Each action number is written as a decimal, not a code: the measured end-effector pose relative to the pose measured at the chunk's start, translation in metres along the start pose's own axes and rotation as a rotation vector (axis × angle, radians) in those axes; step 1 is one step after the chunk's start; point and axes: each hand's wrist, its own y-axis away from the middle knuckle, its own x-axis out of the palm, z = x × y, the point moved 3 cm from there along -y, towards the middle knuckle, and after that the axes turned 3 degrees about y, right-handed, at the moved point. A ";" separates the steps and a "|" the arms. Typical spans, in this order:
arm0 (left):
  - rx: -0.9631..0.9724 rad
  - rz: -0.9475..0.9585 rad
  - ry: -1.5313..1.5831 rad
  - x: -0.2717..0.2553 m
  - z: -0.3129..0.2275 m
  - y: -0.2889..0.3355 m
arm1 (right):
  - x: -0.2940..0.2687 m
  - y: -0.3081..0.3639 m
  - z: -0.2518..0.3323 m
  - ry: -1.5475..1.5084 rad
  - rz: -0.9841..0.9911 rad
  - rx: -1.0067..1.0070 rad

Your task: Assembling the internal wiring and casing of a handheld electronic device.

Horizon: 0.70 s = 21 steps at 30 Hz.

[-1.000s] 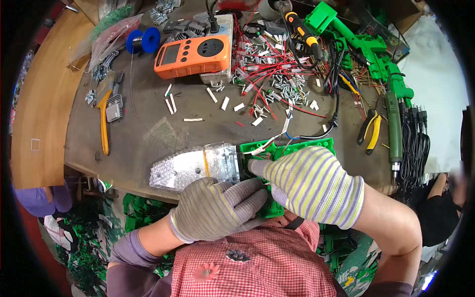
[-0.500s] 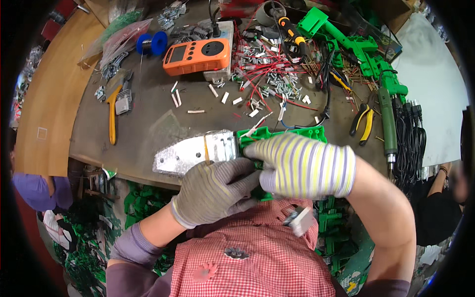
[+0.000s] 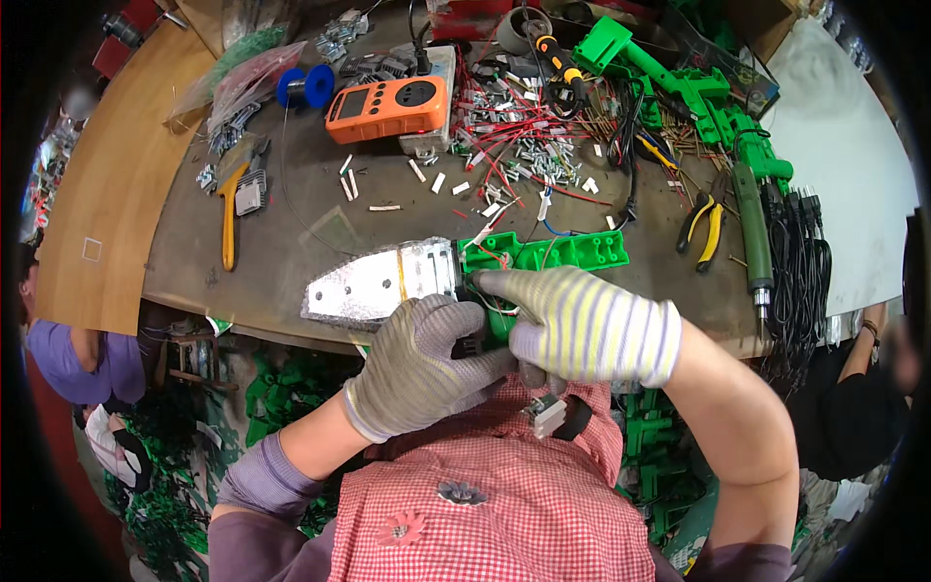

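Note:
A half-open green plastic tool housing (image 3: 572, 252) with a silver pointed metal plate (image 3: 364, 284) lies at the table's near edge. A yellow band wraps the plate, and wires show in the housing's cavity. My left hand (image 3: 427, 364), in a grey striped glove, has its fingers curled at the housing's near part, beside the plate's base. My right hand (image 3: 592, 325), in a white, yellow and purple striped glove, is bent over the same part, forefinger at the wires. Both sets of fingertips are partly hidden. Below the right hand hangs a small grey-white block (image 3: 548, 417), its attachment unclear.
Beyond the housing lie loose wires, screws and white sleeves (image 3: 524, 136). An orange meter (image 3: 388, 109) and a blue solder spool (image 3: 304, 87) stand far left, near a yellow-handled brush (image 3: 229, 218). Pliers (image 3: 700, 228), a green electric screwdriver (image 3: 753, 233) and black cords (image 3: 800, 262) lie right.
The housing and plate sit slightly nearer in view. My right hand has shifted a little left and down, baring more of the cavity and wires. The hanging block has swung left.

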 end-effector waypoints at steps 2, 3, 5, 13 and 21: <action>-0.014 -0.007 -0.030 0.000 0.001 0.001 | 0.016 0.018 -0.021 0.344 -0.478 -0.538; -0.015 0.021 -0.045 0.002 0.004 0.004 | 0.010 0.034 -0.015 0.322 -0.553 -0.458; -0.028 0.046 -0.059 0.004 0.006 0.009 | 0.015 0.070 -0.030 0.393 -0.645 -0.381; -0.068 0.001 0.024 0.001 0.006 0.001 | 0.062 0.073 -0.048 0.620 -0.605 -0.746; -0.168 -0.046 0.073 -0.002 0.004 -0.002 | 0.039 0.048 -0.004 0.236 -0.611 -0.311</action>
